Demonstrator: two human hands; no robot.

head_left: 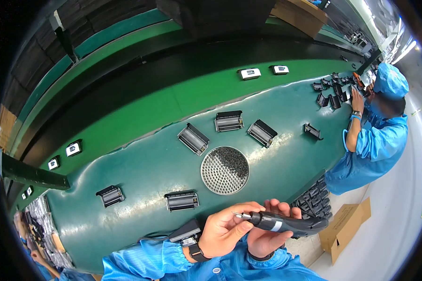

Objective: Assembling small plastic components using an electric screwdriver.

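Note:
A black electric screwdriver (290, 224) with a pale label lies slantwise between my two hands, its metal bit pointing left. My right hand (267, 241) is closed around its body from below, fingers curled over the far side. With thumb and fingers, my left hand (225, 229) pinches the front end near the bit. Under my left wrist is a dark device housing (188, 232), partly hidden by the hand and sleeve. Beyond my hands, a round dimpled tray (213, 180) holds many small black pieces, heaped toward its upper right.
Several open black housings (182, 201) lie around the tray on the green table (140, 164). White-faced devices (250, 73) sit on the green belt (192, 96) behind. At right, a co-worker (375, 136) handles black parts. A cardboard box (344, 229) stands beside stacked black parts (314, 199).

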